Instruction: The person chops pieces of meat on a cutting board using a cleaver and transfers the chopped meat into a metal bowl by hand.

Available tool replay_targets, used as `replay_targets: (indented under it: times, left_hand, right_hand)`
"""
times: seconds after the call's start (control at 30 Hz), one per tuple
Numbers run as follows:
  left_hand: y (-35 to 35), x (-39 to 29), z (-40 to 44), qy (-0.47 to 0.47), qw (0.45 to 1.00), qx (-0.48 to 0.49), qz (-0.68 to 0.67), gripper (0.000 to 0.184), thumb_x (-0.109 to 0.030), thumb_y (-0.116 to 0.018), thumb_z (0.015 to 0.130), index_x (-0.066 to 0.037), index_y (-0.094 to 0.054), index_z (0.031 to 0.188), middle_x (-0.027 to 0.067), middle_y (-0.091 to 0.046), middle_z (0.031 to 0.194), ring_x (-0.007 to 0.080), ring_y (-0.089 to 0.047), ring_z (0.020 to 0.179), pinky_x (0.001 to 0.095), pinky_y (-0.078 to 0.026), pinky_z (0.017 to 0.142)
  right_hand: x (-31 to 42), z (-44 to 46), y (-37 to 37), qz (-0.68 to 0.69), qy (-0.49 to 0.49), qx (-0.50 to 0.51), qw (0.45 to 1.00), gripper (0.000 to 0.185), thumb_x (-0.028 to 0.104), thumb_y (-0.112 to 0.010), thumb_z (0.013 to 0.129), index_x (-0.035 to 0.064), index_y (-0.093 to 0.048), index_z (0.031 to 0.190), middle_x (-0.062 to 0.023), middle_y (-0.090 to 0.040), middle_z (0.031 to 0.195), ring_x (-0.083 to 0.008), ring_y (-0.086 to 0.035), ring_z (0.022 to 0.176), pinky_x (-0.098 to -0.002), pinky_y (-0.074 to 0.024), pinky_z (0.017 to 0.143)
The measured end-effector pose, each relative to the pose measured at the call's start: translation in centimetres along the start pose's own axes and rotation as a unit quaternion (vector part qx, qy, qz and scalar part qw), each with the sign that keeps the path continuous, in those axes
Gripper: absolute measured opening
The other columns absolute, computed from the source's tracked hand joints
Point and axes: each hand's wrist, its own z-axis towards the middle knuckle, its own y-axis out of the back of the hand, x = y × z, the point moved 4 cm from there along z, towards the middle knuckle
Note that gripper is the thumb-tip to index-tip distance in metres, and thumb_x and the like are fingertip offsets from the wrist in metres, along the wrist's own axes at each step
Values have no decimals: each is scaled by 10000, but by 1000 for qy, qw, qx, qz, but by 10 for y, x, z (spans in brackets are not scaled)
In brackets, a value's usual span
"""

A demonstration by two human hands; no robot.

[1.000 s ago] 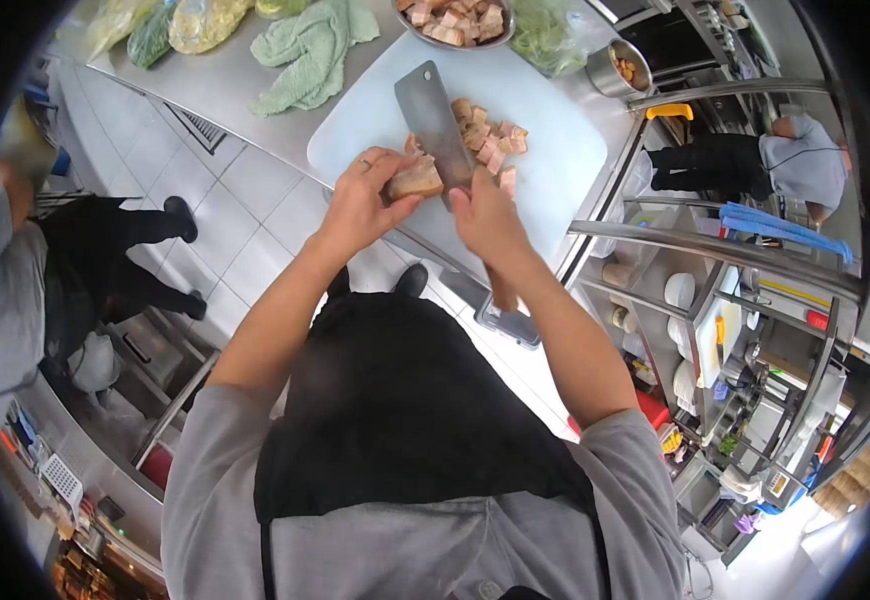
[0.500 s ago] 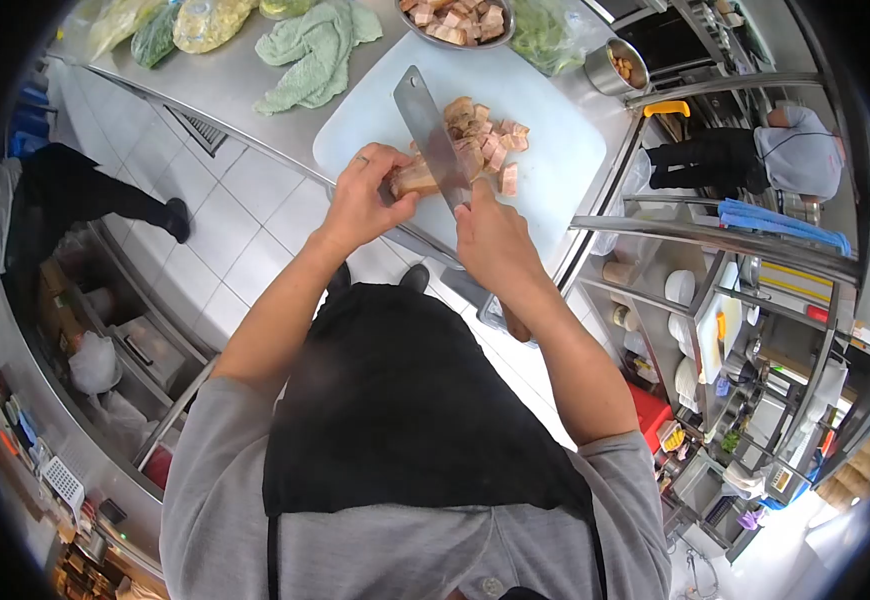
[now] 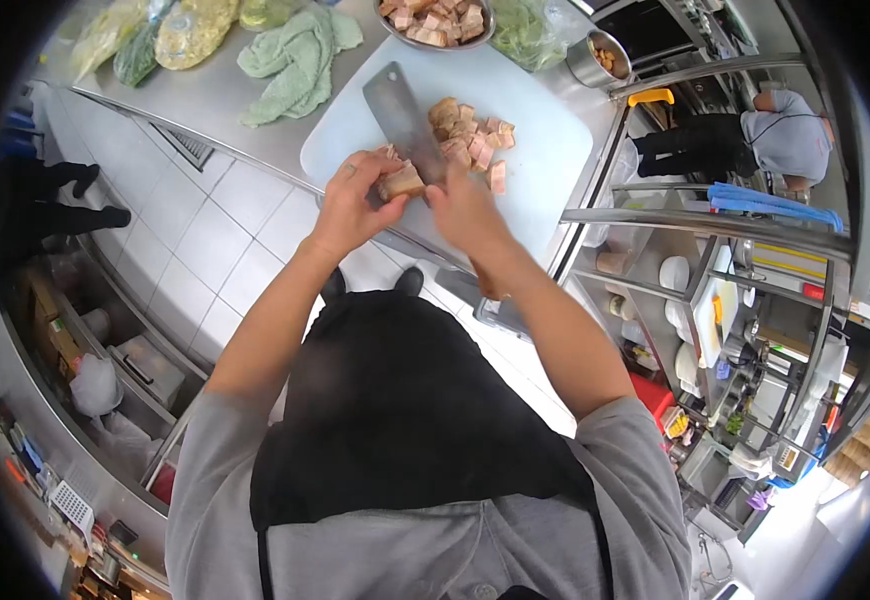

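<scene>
A white cutting board lies on the steel counter. My left hand grips a block of meat near the board's front edge. In my right hand is a cleaver, its blade standing just right of the block and pointing away from me; the wooden handle's end shows below my hand. Cut meat cubes lie in a loose group right of the blade. Beyond the board stands a metal bowl holding more meat pieces.
A green towel and bagged vegetables lie on the counter at the left. At the right are a metal pot, a bag of greens and rack rails. One person stands far right, another far left.
The blade has come away from the cubes toward the block in my left hand. The person at the left has moved farther off. The whole view has shifted slightly.
</scene>
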Motion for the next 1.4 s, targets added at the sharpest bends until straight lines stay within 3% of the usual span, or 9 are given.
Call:
replay_targets:
  times: [0.07, 0.1, 0.2, 0.37, 0.7, 1.1, 1.37, 1.4]
  left_hand:
    - [1, 0, 0, 31, 999, 19, -9, 474, -58, -833, 701, -27, -676, 1147, 138, -643, 1101, 319, -657, 1008, 390, -556, 871]
    - [5, -6, 0, -24, 997, -1, 70, 488, -72, -836, 709, -37, -676, 1168, 127, -633, 1109, 281, -653, 988, 364, -555, 845]
    - [12, -10, -9, 23, 999, -18, 22, 485, -70, -827, 716, -45, -671, 1175, 117, -633, 1100, 247, -637, 942, 344, -551, 819]
    - [8, -7, -7, 5, 1000, -12, -9, 450, -76, -795, 746, -53, -654, 1172, 111, -634, 1097, 248, -653, 913, 337, -560, 772]
    - [8, 1, -4, 9, 999, -3, -37, 449, -18, -809, 715, -36, -661, 1138, 89, -631, 1013, 195, -605, 802, 309, -532, 732]
    - [10, 1, -3, 22, 998, 7, -52, 461, -23, -810, 728, -27, -651, 1161, 102, -627, 1050, 201, -613, 825, 311, -533, 738]
    - [12, 9, -4, 0, 998, 51, -25, 498, -54, -810, 745, -25, -628, 1207, 150, -627, 1145, 269, -668, 931, 347, -582, 784]
    - [11, 9, -6, 3, 998, 54, -22, 497, -54, -811, 744, -25, -629, 1205, 156, -629, 1155, 275, -670, 950, 349, -583, 790]
  right_hand:
    - [-3, 5, 20, -32, 4, -3, 999, 304, 171, -583, 963, -50, -505, 1157, -343, -676, 961, -508, -651, 982, -564, -508, 866]
    - [-2, 5, 26, -58, -6, -22, 998, 319, 175, -589, 962, -65, -509, 1155, -337, -676, 936, -512, -658, 951, -569, -508, 843]
    - [8, -12, 40, -65, -40, -23, 997, 341, 166, -569, 966, -74, -507, 1200, -322, -684, 916, -512, -666, 916, -569, -500, 840]
    - [49, -47, 47, -53, -22, 25, 998, 367, 134, -528, 983, -91, -457, 1264, -358, -673, 932, -553, -648, 922, -592, -497, 864]
    - [64, -46, 47, -67, -5, 72, 995, 319, 92, -522, 973, -111, -435, 1202, -357, -668, 857, -547, -657, 868, -599, -495, 828]
    - [68, -38, 38, -42, -82, 107, 990, 257, 73, -512, 967, -86, -441, 1157, -365, -666, 898, -543, -659, 909, -605, -490, 841]
    - [66, -23, 23, -62, -77, 131, 986, 240, 7, -504, 897, -90, -450, 1110, -340, -681, 870, -530, -675, 874, -583, -527, 810]
    - [62, -21, 17, -62, -80, 127, 987, 231, 51, -516, 929, -77, -448, 1110, -341, -674, 881, -533, -667, 881, -595, -511, 815]
